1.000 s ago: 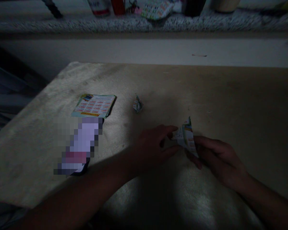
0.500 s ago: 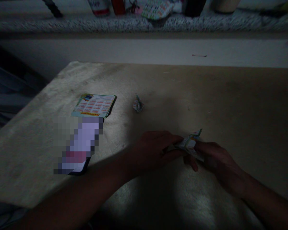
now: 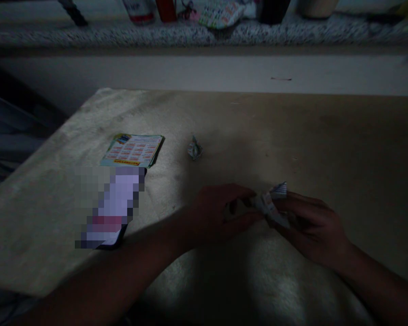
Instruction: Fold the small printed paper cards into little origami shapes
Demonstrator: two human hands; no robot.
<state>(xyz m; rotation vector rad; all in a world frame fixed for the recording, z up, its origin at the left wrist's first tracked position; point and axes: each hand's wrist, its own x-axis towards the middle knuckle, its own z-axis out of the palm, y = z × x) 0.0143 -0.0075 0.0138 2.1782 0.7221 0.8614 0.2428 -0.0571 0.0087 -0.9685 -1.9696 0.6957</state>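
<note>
A small folded printed paper (image 3: 269, 204) is held between my two hands just above the table, with one striped flap sticking up at its upper right. My left hand (image 3: 221, 210) pinches its left side between thumb and fingers. From the right, my right hand (image 3: 313, 222) grips the other side, its fingers partly hidden behind the folds. Farther back on the table sits another small folded paper piece (image 3: 194, 148), with a pointed tip upward. The light is dim, so the finer folds cannot be made out.
On the left lie a stack of printed cards (image 3: 134, 150) and, nearer me, a phone (image 3: 114, 208) with a lit, blurred screen. The pale table (image 3: 343, 149) meets a wall below a speckled stone ledge (image 3: 177, 38) holding several containers and a patterned packet (image 3: 221, 13).
My right hand has shifted its grip, its fingers now more drawn around the paper's right side. The paper has turned, and its striped flap shows more broadly. The left hand has barely moved.
</note>
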